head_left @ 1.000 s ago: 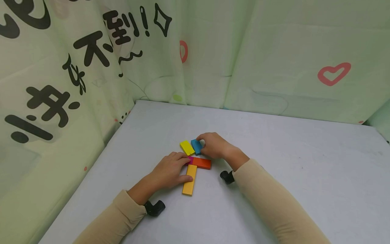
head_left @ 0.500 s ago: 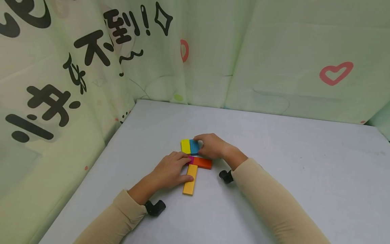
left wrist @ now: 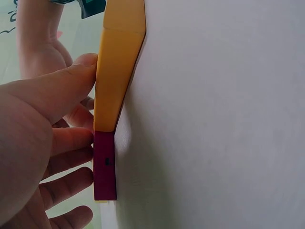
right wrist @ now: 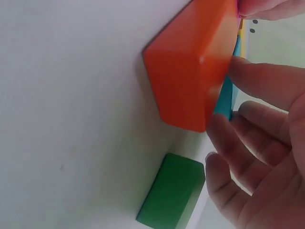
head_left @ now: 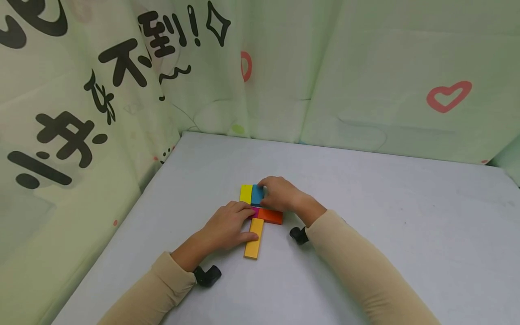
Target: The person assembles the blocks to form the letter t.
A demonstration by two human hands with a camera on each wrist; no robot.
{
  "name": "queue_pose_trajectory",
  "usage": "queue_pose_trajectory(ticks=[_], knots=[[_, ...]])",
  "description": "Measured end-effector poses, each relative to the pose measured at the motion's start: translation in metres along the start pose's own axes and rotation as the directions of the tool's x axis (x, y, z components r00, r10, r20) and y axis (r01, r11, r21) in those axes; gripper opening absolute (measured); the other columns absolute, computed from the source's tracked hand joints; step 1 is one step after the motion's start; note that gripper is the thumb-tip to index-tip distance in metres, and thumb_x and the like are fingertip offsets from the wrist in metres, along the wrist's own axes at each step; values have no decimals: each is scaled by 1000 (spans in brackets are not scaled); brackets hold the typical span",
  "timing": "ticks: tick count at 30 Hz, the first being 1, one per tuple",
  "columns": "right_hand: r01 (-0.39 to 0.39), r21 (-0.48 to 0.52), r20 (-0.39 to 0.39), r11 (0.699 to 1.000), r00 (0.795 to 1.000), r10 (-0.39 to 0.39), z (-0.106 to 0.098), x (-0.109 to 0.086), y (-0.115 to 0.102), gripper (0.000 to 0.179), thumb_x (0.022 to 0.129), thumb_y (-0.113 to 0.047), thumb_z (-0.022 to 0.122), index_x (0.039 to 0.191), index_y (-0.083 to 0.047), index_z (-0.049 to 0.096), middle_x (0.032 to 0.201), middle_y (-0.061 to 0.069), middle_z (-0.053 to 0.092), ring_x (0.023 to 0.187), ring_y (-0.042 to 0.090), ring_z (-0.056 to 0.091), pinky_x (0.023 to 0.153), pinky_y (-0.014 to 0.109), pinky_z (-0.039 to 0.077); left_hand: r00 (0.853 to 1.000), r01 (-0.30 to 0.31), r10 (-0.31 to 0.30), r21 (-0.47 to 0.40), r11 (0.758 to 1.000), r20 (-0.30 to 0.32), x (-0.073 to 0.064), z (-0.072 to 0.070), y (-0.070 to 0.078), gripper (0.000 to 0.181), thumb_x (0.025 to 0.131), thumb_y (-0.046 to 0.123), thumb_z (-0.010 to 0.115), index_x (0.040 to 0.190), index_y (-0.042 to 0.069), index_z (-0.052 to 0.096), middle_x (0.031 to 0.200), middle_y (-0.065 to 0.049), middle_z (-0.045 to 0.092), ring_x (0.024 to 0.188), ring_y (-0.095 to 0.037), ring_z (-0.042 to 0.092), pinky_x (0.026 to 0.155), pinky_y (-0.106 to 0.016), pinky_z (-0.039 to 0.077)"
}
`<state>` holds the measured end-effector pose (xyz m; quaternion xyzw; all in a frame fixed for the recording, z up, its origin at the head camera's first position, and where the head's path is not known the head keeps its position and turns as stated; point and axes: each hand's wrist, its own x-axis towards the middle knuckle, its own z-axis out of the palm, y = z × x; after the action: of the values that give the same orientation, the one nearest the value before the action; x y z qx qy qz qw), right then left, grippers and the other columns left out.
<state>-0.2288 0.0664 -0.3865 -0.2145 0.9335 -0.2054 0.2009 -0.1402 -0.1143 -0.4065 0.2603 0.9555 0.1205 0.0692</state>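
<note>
Several flat coloured blocks lie together on the white table. My left hand point(head_left: 227, 225) rests over them, its fingertips on the magenta block point(head_left: 255, 212) and its thumb on the long orange-yellow block point(head_left: 253, 243). In the left wrist view its fingers point(left wrist: 71, 160) are spread and only slightly bent. Thumb and forefinger of my right hand point(head_left: 280, 194) pinch the blue block point(head_left: 257, 195) at its far and near ends. A yellow block point(head_left: 245, 194) lies against its left side. The red-orange block point(head_left: 271, 216) extends right from the magenta one, just below my right hand.
A green block point(right wrist: 171, 191) shows beyond the red-orange one in the right wrist view; my right hand hides it from the head view. The white table point(head_left: 386, 216) is bordered by a printed curtain point(head_left: 365, 76) at the back and left.
The blue block turned straight and slid left against the yellow block, which straightened too. My right hand moved slightly left with it. My left hand stayed in place.
</note>
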Motion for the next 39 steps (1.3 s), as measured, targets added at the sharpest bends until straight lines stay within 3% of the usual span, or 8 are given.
queue_pose_trajectory(ticks=[15,22,39], knots=[[-16,-76,3,997,1000,16,-5,-5,4,53,95,-24,68,142,-5,54,147,14,49,126,31,50,107,46,42,1000,-1,1,14,1000,-2,2,1,-1,67,87,50,74,135,6,61,136,-9,56,125,-27,49,103,-43,44],[33,-67,-11,997,999,-34,-5,-7,10,48,97,-24,66,141,-6,56,145,13,52,132,32,47,110,48,38,1000,1,-1,5,1000,0,2,2,-1,67,86,50,75,136,7,61,136,-9,56,125,-27,48,103,-43,44],[22,-70,-10,997,1000,-22,-3,-10,11,48,97,-26,67,141,-9,58,142,13,55,129,34,50,107,49,41,1000,4,-4,14,1000,3,2,1,-1,68,86,50,75,136,7,61,136,-9,56,125,-27,49,103,-43,44]])
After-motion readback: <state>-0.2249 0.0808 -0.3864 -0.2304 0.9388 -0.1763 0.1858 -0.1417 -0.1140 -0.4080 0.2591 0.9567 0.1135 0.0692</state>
